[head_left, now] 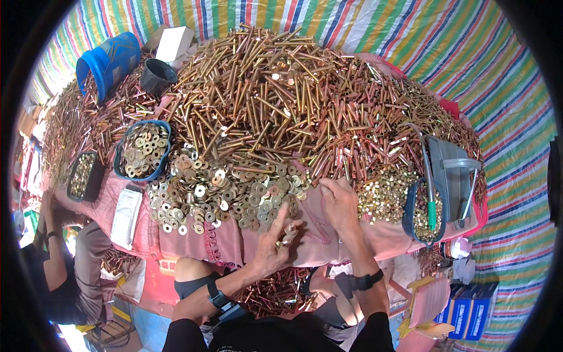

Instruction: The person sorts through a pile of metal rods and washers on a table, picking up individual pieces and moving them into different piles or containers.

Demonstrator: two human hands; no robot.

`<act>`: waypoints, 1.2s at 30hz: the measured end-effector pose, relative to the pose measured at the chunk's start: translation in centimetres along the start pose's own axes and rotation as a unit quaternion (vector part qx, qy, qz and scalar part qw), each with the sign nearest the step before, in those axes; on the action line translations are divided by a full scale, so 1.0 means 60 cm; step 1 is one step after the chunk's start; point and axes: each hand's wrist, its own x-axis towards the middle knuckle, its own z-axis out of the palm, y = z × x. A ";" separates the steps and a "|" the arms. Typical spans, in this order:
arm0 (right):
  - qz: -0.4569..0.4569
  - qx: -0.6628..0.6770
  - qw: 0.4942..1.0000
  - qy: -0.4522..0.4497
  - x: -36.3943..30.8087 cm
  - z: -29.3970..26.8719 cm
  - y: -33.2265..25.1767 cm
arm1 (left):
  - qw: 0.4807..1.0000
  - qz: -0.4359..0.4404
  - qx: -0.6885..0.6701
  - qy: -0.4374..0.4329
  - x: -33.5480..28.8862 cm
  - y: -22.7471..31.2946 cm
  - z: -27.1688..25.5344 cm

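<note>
My left hand [274, 242] is palm-up over the near edge of the pink cloth, its index finger stretched toward the washers. Small brass-coloured metal pieces [288, 233] lie in its curled fingers; their exact kind is too small to tell. Just ahead spreads a heap of flat metal washers [202, 190]. My right hand [340, 202] is closed, with its fingertips at the near edge of a big pile of copper-coloured metal tubes [346, 149]. What it pinches, if anything, is hidden. To its right lies a heap of small brass-coloured nuts [381, 196].
A blue-rimmed tub [119, 167] holds washers; dark containers [94, 188] [409, 220] hold small metal parts. A blue bucket [120, 61] and black cup [157, 76] lie on the pile's far left. A grey scoop-like bin [448, 167] stands right. Another person's arm [54, 252] shows left.
</note>
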 end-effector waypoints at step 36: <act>0.049 0.334 0.941 -0.032 -0.052 -0.069 -0.140 | 0.993 0.089 0.067 -0.037 0.002 -0.013 -0.005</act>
